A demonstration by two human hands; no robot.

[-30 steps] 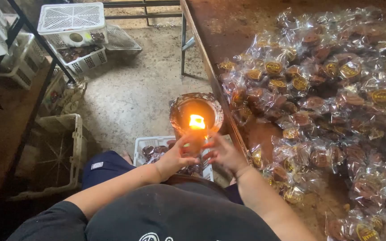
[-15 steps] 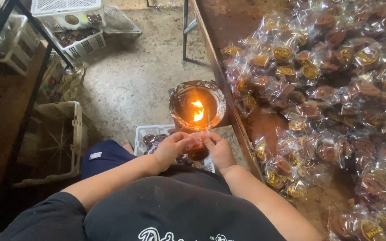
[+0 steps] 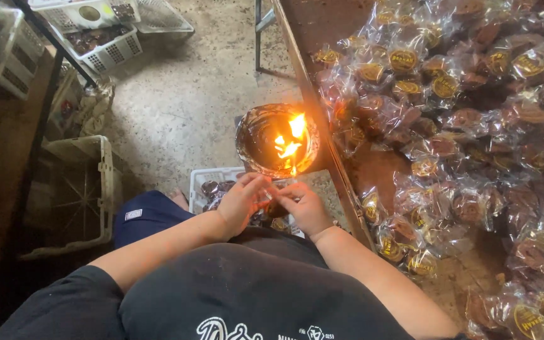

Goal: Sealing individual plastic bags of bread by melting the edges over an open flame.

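- The left hand (image 3: pixel 242 203) and right hand (image 3: pixel 305 208) meet fingertip to fingertip, both pinching a small dark item in clear crinkled plastic wrap (image 3: pixel 276 206); the item itself is mostly hidden.
- Just beyond the fingers stands a round foil-lined bowl (image 3: pixel 266 129) with an orange flame (image 3: pixel 289 141) burning inside.
- Below the hands sits a white plastic crate (image 3: pixel 204 179) holding similar wrapped pieces.
- To the right of the right hand, a brown table (image 3: pixel 322 25) carries a heap of clear-wrapped dark round pieces with gold labels (image 3: pixel 461 113).
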